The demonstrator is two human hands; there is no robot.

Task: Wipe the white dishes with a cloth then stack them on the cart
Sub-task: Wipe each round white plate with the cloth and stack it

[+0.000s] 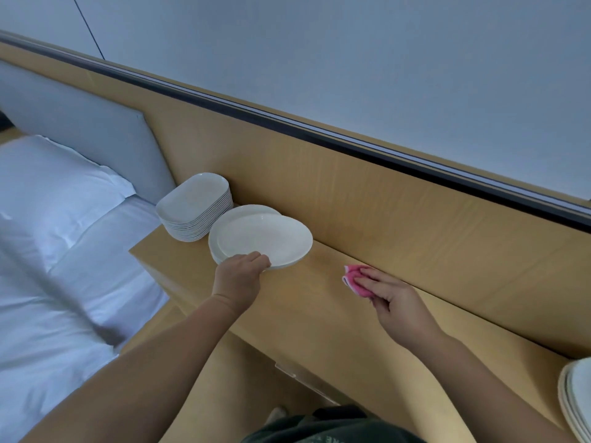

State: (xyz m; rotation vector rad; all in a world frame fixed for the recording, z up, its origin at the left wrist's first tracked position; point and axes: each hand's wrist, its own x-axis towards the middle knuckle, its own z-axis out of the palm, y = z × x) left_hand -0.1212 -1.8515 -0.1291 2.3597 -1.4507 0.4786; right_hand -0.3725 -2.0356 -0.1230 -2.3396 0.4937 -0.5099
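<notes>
A person stands at a pale wooden tabletop (319, 318) beside a made bed (64, 282), midway through wiping white dishes. The left grip (238, 276) has its fingers curled over the near rim of the top round plate (265, 238), which sits skewed to the right on a short stack of round plates (213, 247). The right grip (393, 302) holds a bunched pink cloth (353, 278) under its fingers, low over the tabletop and close to the wooden wall panel (399, 203).

The plate lies to the left of the cloth and slightly farther from the person, with bare wood between them. The left grip is already on the plate, so the cloth hand is the one that must cross that gap, or the plate must be drawn rightward to meet it. Being round, the plate offers no long axis to line up.

A taller stack of rectangular dishes (195, 209) stands just behind the round ones, toward the bed. More white dishes (575, 401) show at the lower right edge; what they rest on cannot be told.
</notes>
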